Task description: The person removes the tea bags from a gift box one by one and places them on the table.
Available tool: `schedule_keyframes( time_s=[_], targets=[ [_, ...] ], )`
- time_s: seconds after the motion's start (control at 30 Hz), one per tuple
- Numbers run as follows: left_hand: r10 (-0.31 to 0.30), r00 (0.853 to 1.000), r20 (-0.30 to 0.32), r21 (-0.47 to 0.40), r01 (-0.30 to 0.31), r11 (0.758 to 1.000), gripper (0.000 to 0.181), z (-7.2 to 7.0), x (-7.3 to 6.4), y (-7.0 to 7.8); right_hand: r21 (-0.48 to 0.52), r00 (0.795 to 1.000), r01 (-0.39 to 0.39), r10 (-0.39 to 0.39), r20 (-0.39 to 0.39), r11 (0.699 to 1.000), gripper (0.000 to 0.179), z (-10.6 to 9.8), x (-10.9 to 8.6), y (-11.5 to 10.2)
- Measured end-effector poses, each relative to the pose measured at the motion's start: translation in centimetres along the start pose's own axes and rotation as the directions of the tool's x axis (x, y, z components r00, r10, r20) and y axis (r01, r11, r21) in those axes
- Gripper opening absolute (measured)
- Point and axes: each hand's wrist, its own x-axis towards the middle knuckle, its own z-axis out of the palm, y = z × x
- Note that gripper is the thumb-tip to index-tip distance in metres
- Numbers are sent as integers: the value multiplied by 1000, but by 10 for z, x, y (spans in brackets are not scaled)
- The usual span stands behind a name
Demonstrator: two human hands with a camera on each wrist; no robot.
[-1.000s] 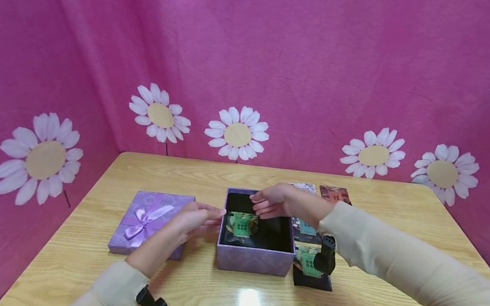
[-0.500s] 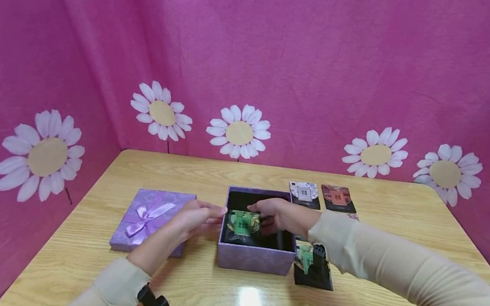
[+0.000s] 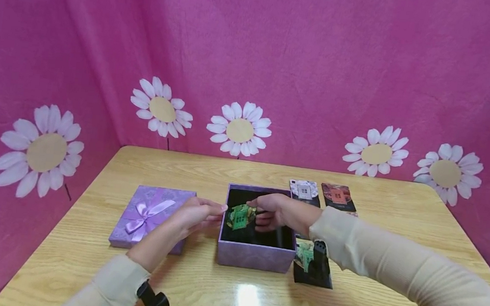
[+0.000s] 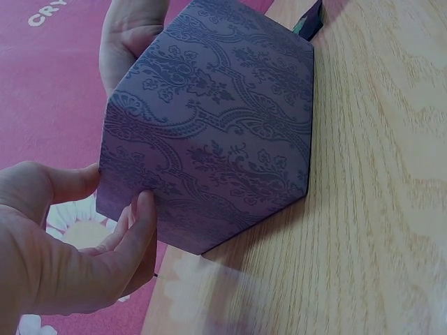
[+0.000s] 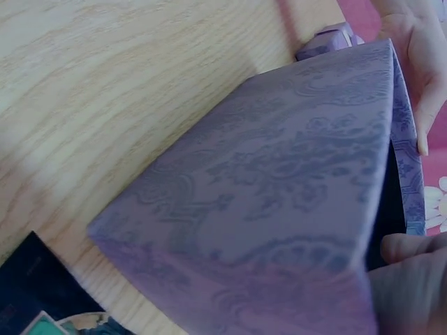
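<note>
A purple patterned gift box (image 3: 255,257), lidless with a black inside, stands mid-table. My left hand (image 3: 197,213) holds its left side. In the left wrist view, that thumb (image 4: 80,183) is at the rim and the fingertips (image 4: 144,202) rest on the outer wall. My right hand (image 3: 272,212) reaches into the box and pinches the corner of a flat black sachet with a green label (image 3: 241,216), which is tilted. In the right wrist view the box's near wall hides most of the right hand (image 5: 412,279) and the sachet.
The purple lid with a satin bow (image 3: 152,218) lies left of the box. Right of it lie a green-label sachet (image 3: 310,272), a white one (image 3: 304,191) and a red one (image 3: 338,196); the right forearm covers part of this area. A pink daisy cloth (image 3: 305,80) hangs behind.
My right hand has lowered into the box and taken hold of the green-label sachet, which has turned from lying straight to tilted. The left hand has stayed at the box's left side.
</note>
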Motion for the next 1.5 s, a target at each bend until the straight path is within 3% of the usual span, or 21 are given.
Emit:
schedule_keyframes(
  time_s=[0.13, 0.17, 0.33, 0.4, 0.47, 0.67, 0.87, 0.93, 1.03, 1.17, 1.37, 1.5],
  targets=[
    [3, 1000, 7, 1, -3, 1000, 39, -1, 0, -1, -26, 999, -10, 11, 35, 1000, 49, 4, 11, -4],
    [1, 1000, 6, 1, -2, 1000, 39, -1, 1, -1, -34, 999, -10, 11, 43, 999, 47, 5, 23, -3],
    [-16, 1000, -2, 0, 16, 1000, 38, -1, 1, -1, -72, 990, -1, 11, 138, 997, 31, -7, 134, 13],
    [-21, 1000, -7, -1, 21, 1000, 37, -1, 1, -1, -106, 987, 4, 13, 159, 994, 26, -7, 158, 16],
    [-24, 1000, -16, 2, 24, 1000, 36, -1, 1, 0, -139, 987, 5, 17, 157, 990, 18, -3, 161, 17],
    [-19, 1000, -22, 15, 19, 1000, 36, -1, 1, 3, -204, 999, 11, -1, 51, 979, 11, 15, 101, 8],
    [-18, 999, -28, 29, 19, 999, 35, 0, -1, 2, -182, 995, 14, 3, 97, 983, 48, 2, 85, -1],
    [-16, 1000, -22, 25, 16, 1000, 35, 0, -1, 1, -170, 995, 27, -11, 96, 985, 55, 1, 66, -4],
    [-13, 1000, -14, 14, 13, 1000, 36, 0, -1, 0, -174, 997, 57, -47, 65, 983, 56, 8, 20, -8],
    [-12, 1000, -14, 12, 12, 1000, 36, -1, -1, 0, -190, 993, 103, -90, 79, 976, 49, 9, -20, -7],
    [-8, 1000, -15, 12, 8, 1000, 37, -1, -1, 1, -208, 985, 171, -164, 52, 963, 11, 4, -32, -1],
    [-1, 1000, -5, 11, 2, 1000, 36, 0, -1, 0, -172, 981, 194, -186, 61, 966, 7, -3, -38, 1]
  ],
)
